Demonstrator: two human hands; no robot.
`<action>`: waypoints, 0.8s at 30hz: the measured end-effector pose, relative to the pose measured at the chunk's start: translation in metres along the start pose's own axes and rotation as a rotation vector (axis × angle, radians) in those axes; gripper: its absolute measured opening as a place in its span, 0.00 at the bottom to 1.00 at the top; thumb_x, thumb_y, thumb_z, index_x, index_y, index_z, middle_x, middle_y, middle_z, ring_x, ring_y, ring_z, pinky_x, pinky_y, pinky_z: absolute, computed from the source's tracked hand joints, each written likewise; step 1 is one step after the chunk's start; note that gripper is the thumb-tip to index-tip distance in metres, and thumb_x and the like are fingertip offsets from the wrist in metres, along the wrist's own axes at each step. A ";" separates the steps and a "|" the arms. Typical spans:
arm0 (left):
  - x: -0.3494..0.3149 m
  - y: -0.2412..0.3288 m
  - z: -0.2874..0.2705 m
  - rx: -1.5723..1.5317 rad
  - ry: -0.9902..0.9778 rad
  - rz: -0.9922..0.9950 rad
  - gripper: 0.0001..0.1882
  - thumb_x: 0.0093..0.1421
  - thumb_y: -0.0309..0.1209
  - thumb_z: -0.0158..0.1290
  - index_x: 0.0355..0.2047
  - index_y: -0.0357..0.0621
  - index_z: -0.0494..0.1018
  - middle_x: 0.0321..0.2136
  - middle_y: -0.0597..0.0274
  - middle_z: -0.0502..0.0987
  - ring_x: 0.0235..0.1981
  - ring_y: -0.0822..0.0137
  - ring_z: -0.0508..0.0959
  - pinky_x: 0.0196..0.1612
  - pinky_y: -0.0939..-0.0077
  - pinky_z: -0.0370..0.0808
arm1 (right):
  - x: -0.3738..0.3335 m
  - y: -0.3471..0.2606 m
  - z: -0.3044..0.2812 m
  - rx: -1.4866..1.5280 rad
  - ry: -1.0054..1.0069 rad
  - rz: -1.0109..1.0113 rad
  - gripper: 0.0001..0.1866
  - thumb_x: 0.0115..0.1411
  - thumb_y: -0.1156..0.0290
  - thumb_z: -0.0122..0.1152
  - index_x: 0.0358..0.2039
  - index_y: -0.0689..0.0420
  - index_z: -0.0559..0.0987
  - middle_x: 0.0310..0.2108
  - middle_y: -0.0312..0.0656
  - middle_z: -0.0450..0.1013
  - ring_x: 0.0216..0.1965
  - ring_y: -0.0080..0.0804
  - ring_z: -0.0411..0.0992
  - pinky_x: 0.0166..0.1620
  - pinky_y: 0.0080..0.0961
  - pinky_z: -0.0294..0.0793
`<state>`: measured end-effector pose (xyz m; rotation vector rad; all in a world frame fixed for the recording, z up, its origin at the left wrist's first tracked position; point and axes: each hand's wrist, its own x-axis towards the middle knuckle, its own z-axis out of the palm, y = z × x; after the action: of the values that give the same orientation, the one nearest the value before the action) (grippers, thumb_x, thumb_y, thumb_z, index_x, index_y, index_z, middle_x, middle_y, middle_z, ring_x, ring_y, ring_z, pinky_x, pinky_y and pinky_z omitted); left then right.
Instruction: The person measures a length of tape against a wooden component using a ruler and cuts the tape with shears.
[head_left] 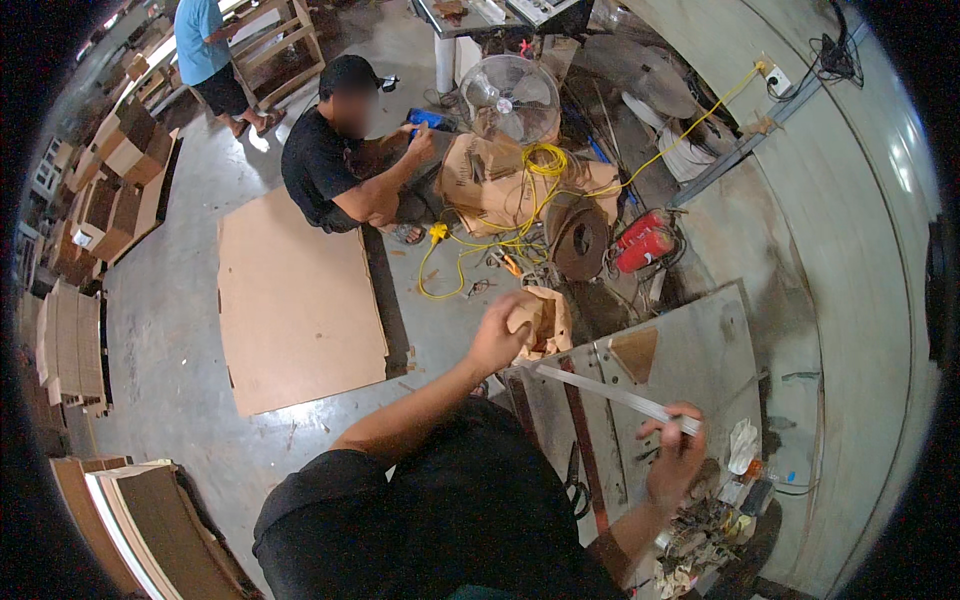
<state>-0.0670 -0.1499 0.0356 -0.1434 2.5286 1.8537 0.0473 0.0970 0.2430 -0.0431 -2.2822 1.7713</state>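
Note:
My left hand is at the left side of a crumpled brown paper bag, its fingers curled over the bag's edge. The bag stands open at the top, and what lies inside is hard to make out. In my right hand is one end of a long, thin whitish strip; its fingers close around that end. The strip's far end reaches toward the bag, above a worn grey tabletop. Black scissors lie on the table close to my body.
Ahead, a crouching person in black holds a blue object. Beyond the bag are a yellow cable, a fan and a red fire extinguisher. A cardboard sheet covers floor at left. Scraps pile beside my right forearm.

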 end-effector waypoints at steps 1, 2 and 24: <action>-0.002 0.010 -0.005 -0.323 -0.277 -0.022 0.22 0.62 0.27 0.54 0.57 0.45 0.70 0.51 0.55 0.75 0.50 0.66 0.75 0.52 0.72 0.72 | 0.002 0.001 0.005 -0.010 -0.049 0.027 0.16 0.67 0.60 0.57 0.42 0.62 0.72 0.22 0.39 0.72 0.27 0.26 0.71 0.35 0.25 0.70; -0.010 0.047 -0.011 -0.384 -0.377 0.008 0.12 0.67 0.29 0.50 0.50 0.42 0.75 0.47 0.57 0.78 0.48 0.69 0.76 0.52 0.74 0.72 | 0.005 0.003 0.010 -0.017 -0.101 0.054 0.16 0.67 0.60 0.57 0.42 0.62 0.72 0.22 0.39 0.73 0.27 0.26 0.72 0.35 0.25 0.71; -0.042 0.102 0.001 -0.138 -0.539 0.567 0.16 0.62 0.36 0.58 0.50 0.50 0.74 0.43 0.54 0.80 0.42 0.49 0.81 0.42 0.59 0.78 | 0.015 0.005 -0.011 -0.055 0.270 0.125 0.20 0.71 0.55 0.49 0.49 0.59 0.74 0.22 0.32 0.67 0.28 0.21 0.64 0.35 0.23 0.62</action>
<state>-0.0328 -0.1157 0.1352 1.0227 2.1830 1.8652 0.0349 0.1117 0.2436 -0.4178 -2.1722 1.6441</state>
